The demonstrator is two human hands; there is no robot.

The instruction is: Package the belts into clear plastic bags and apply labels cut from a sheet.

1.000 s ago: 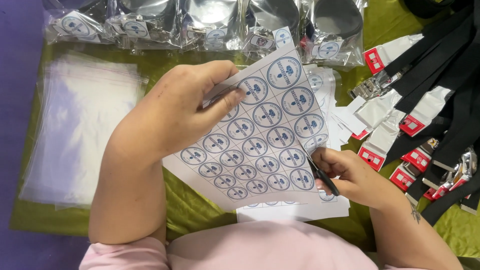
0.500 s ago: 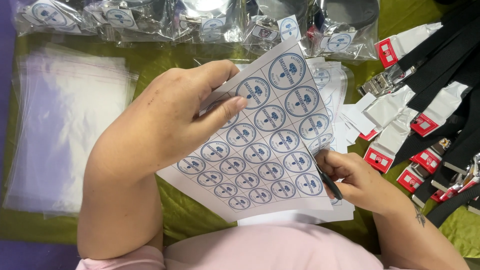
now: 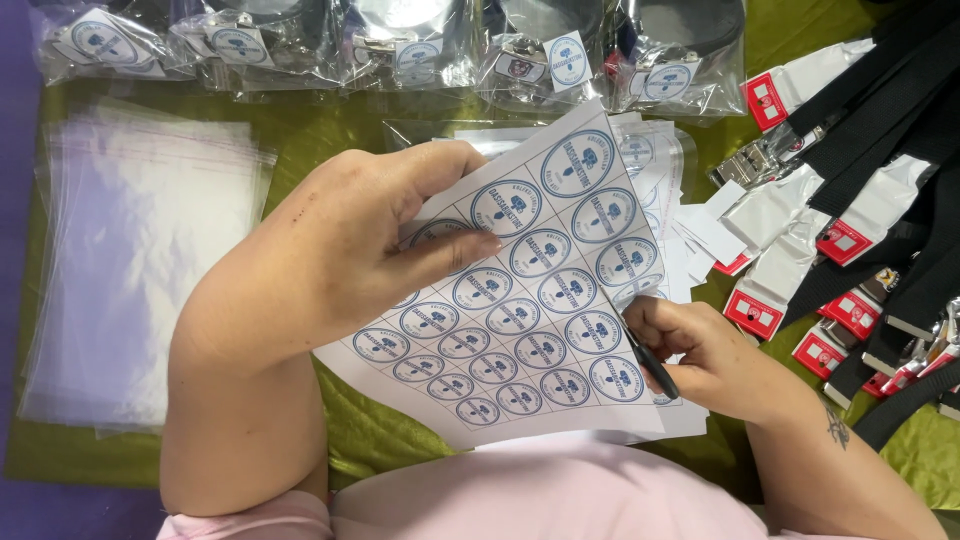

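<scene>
Since the earlier frame, the white paper sheet printed with rows of round blue-and-white stickers (image 3: 530, 300) is being held slightly higher and more steeply tilted, its far corner now reaching toward 12 o'clock. The sheet is being pinched by the left hand (image 3: 345, 260), whose fingers are being closed over its upper left part, with the thumb pressed flat on the printed face. At about 4 o'clock from the sheet's middle, the right hand (image 3: 710, 355) is being curled shut around black-handled scissors (image 3: 650, 365), which are being brought against the sheet's right edge. More white sheets are being kept underneath. At 9 o'clock, a stack of clear plastic bags (image 3: 130, 270) is lying on the olive-green cloth (image 3: 350, 440). Along 12 o'clock, a row of clear packed bags with round labels (image 3: 400, 50) is being kept, and at 3 o'clock, black straps with red-and-white tags (image 3: 860, 240) are lying heaped.
</scene>
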